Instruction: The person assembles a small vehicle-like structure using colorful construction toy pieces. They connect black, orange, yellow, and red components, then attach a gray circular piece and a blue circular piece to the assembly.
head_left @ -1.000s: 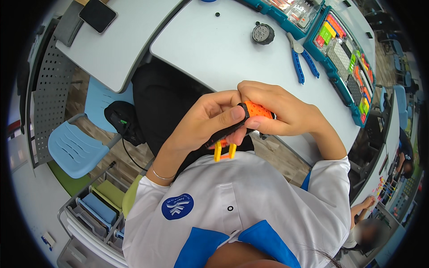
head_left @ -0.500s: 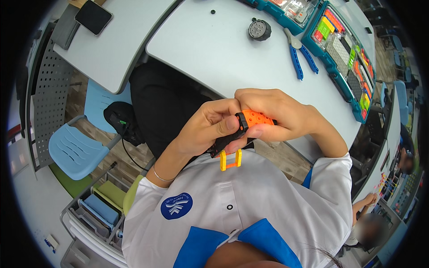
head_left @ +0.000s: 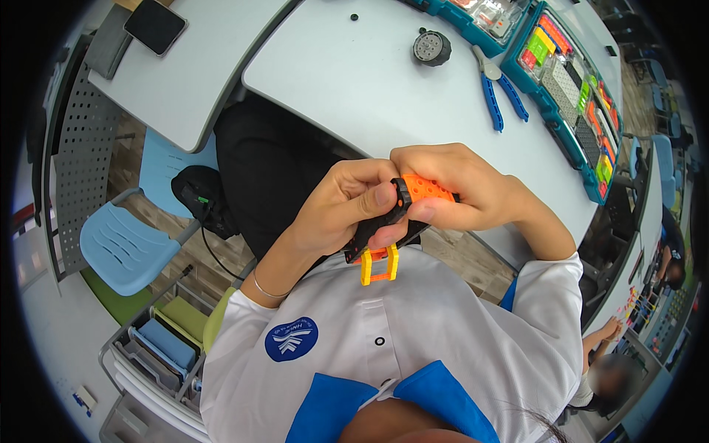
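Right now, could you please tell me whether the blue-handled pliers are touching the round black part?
Apart: in the head view, white tabletop shows between the pliers and the round black part.

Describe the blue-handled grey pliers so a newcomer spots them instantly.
Find the white table holding an open teal plastic case of colourful parts. Just left of the case lie the blue-handled grey pliers, handles spread apart. Unlike the round black ridged wheel to their left, they have two long, slim blue handles.
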`<state>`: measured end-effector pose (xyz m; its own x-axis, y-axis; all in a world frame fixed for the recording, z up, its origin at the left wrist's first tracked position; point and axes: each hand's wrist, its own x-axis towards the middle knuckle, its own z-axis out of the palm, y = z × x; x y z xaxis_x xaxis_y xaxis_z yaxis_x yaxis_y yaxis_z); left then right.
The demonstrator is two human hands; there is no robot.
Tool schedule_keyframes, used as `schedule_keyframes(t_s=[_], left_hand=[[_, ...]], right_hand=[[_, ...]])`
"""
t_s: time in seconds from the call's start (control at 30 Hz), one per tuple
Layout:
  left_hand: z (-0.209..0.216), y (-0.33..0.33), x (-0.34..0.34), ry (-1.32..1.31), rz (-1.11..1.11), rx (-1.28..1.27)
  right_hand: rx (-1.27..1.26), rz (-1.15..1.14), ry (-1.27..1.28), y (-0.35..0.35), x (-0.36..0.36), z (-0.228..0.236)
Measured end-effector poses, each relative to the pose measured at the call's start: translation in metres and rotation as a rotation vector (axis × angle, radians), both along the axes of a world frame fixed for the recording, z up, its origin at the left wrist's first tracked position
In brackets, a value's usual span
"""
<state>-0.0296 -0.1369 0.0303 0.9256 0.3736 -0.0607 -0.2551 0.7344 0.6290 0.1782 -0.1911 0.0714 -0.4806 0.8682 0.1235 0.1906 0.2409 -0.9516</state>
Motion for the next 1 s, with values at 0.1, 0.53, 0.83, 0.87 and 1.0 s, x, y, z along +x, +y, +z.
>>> schedule_keyframes(t_s=[0.1,0.53,0.83,0.87,1.0], left_hand=[[-0.005,0.0,-0.002,-0.064,-0.023,0.037],[0.0,0.017,0.001,0.14,0.14,0.392],[-0.011,0.03,0.02,0.152,0.247,0.453],[-0.006,0.032,0.021,0.177,0.262,0.463],[-0.008,0.038,0.02,0.222,0.273,0.327]], right_hand=[[-0.049,0.079,0.019,0.001,0.005,-0.001],[-0.195,-0.25,-0.112,0.009,-0.001,0.01],[0.024,-0.562,-0.154,0.031,0.032,-0.015],[0.233,-0.636,-0.335,0.039,0.045,-0.019],[0.575,-0.706,-0.719,0.06,0.067,-0.034]])
